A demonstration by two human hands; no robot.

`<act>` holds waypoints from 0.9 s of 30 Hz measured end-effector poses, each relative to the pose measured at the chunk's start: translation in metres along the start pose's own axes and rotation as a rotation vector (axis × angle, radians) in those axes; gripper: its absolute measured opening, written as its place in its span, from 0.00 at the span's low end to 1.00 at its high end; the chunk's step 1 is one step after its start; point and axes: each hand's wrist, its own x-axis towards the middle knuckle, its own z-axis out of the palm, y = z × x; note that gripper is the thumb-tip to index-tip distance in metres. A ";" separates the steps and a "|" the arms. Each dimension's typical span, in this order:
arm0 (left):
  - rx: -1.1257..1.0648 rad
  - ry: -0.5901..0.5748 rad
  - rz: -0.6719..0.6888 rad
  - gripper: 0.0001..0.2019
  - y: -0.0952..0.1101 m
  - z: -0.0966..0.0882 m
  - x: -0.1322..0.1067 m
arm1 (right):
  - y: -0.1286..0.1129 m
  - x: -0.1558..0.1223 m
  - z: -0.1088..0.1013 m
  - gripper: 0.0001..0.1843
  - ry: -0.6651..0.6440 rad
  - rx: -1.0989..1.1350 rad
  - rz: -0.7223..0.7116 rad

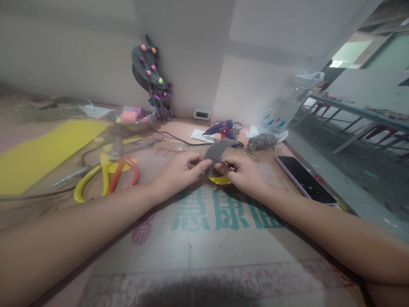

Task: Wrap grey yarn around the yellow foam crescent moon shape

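My left hand [180, 170]: pinching crescent [217, 150] by its left edge | my right hand [246, 172]: pinching its right side | its grey arc rises above both grips

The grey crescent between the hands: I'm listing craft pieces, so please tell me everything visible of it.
The grey crescent looks finely ridged, perhaps wrapped in yarn, with a yellow part showing at its lower end. It curves upward, one tip pointing right. The left hand pinches its left side, the right hand its inner edge; both hide some of it. Whether it rests on anything below is unclear.
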 end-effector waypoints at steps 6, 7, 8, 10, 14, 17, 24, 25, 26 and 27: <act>0.014 -0.007 -0.007 0.15 0.001 0.000 0.002 | -0.001 0.001 0.000 0.22 -0.032 0.013 0.004; 0.004 -0.013 -0.004 0.15 0.001 0.000 0.002 | -0.001 0.001 0.000 0.22 -0.025 0.021 0.002; -0.008 -0.020 0.000 0.14 0.001 0.001 0.002 | -0.001 0.001 0.000 0.21 -0.017 0.028 -0.003; -0.034 -0.034 0.010 0.12 0.000 0.001 0.002 | 0.001 0.001 0.000 0.21 0.002 0.039 -0.011; -0.045 -0.031 -0.007 0.11 -0.003 0.003 0.002 | 0.003 0.002 0.000 0.21 0.021 0.057 0.001; -0.032 -0.021 -0.007 0.13 -0.006 0.004 0.002 | 0.003 0.003 0.000 0.22 0.033 0.070 0.009; -0.065 -0.040 0.025 0.15 -0.012 0.004 0.003 | 0.000 0.003 -0.001 0.20 0.033 0.071 0.022; -0.069 -0.043 0.025 0.15 -0.013 0.005 0.003 | 0.000 0.003 -0.001 0.20 0.034 0.070 0.020; -0.074 -0.045 0.024 0.15 -0.013 0.005 0.003 | 0.000 0.003 -0.001 0.20 0.036 0.068 0.017; -0.078 -0.047 0.024 0.15 -0.013 0.005 0.003 | 0.000 0.003 -0.001 0.20 0.037 0.066 0.015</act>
